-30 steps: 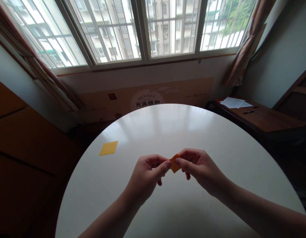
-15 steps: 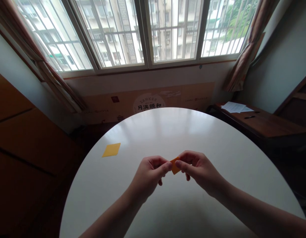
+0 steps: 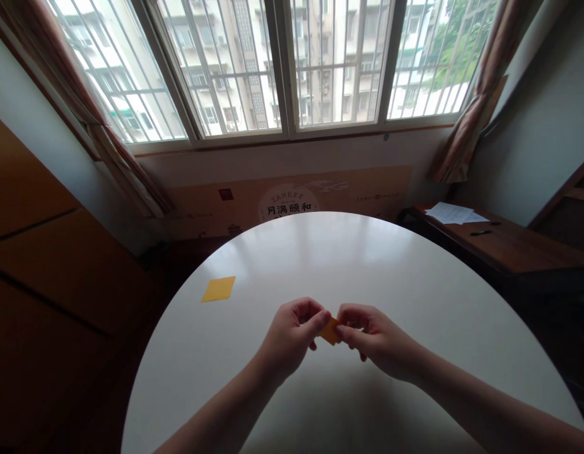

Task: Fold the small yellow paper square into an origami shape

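Note:
A small folded piece of orange paper (image 3: 330, 331) is held above the white round table (image 3: 367, 265). My left hand (image 3: 299, 331) pinches its upper left part between thumb and fingers. On the right side, my right hand (image 3: 367, 331) grips its edge, thumb on the near face. The fingertips behind the paper are hidden, and its exact folds are too small to make out. Farther off to the left, a flat yellow square of paper (image 3: 219, 289) lies on the table.
Beyond the table is a barred window (image 3: 339, 69) with curtains at both sides. A brown wooden desk (image 3: 523, 243) at the right bears white sheets (image 3: 455, 213) and a dark pen (image 3: 480, 233). A wooden cabinet (image 3: 31, 265) stands at the left.
The view has shifted slightly. Both hands still hold the orange paper, which is turned a little and sits slightly lower in view; my right hand's grip has moved slightly along its edge.

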Demonstrator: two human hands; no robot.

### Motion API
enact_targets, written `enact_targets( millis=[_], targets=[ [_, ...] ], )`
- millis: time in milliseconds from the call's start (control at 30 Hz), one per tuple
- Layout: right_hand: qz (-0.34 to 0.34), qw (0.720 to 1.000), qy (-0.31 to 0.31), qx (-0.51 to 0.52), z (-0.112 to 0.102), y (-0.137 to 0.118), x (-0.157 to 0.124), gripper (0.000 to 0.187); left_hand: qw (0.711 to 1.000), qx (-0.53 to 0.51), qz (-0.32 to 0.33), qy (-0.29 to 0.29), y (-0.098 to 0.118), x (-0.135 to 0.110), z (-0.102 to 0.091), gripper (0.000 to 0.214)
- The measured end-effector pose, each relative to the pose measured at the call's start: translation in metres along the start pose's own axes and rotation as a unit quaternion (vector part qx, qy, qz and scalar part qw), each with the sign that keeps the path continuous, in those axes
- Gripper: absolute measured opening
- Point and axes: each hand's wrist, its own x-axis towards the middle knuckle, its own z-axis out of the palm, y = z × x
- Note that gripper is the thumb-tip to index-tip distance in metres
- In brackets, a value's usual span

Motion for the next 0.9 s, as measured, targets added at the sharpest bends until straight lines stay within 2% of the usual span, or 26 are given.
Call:
enact_targets(
  millis=[133, 267, 433, 633, 900],
  targets=[
    [-0.021, 0.998, 0.054, 0.007, 0.001, 0.0, 0.001, 0.023, 1.0, -0.023, 0.002, 0.02, 0.002, 0.001, 0.0, 0.04],
    [-0.027, 0.994, 0.101, 0.036, 0.001, 0.001, 0.0, 0.029, 0.999, -0.035, 0.019, 0.018, 0.004, 0.0, -0.002, 0.036],
    [-0.024, 0.996, 0.076, 0.048, 0.002, 0.0, 0.002, 0.032, 0.997, -0.029, 0.043, 0.056, 0.005, -0.001, -0.003, 0.03],
    [-0.033, 0.999, 0.028, -0.023, 0.003, -0.003, 0.001, 0.029, 0.995, 0.017, 0.068, 0.067, 0.009, -0.002, -0.005, 0.026],
    [-0.063, 0.994, 0.09, 0.001, -0.002, -0.002, 0.003, 0.029, 0.982, 0.138, 0.112, 0.068, 0.007, -0.004, -0.005, 0.02]
  ],
)
